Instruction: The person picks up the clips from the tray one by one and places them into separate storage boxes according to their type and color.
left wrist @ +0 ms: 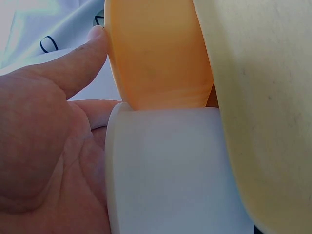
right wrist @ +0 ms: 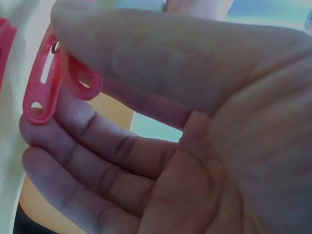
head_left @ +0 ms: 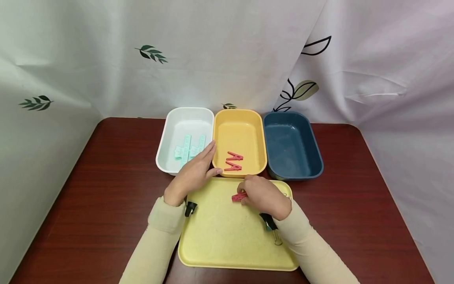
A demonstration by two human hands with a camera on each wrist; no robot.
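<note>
Right hand [head_left: 264, 196]: fingers pinching a pinkish-red plastic clothespin [head_left: 239, 197] over the pale-yellow rectangular tray [head_left: 227, 240]. Clothespin's long axis: roughly left-right in head view, exposed end pointing left. Left hand [head_left: 194, 170]: fingers extended, at the white plastic bin [head_left: 171, 126].

L hand [left wrist: 53, 146] by 2 bins [left wrist: 168, 170], prob. touching.

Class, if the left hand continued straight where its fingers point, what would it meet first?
Probably the yellow bin, whose left rim lies by the fingertips, though depth is unclear.
</note>
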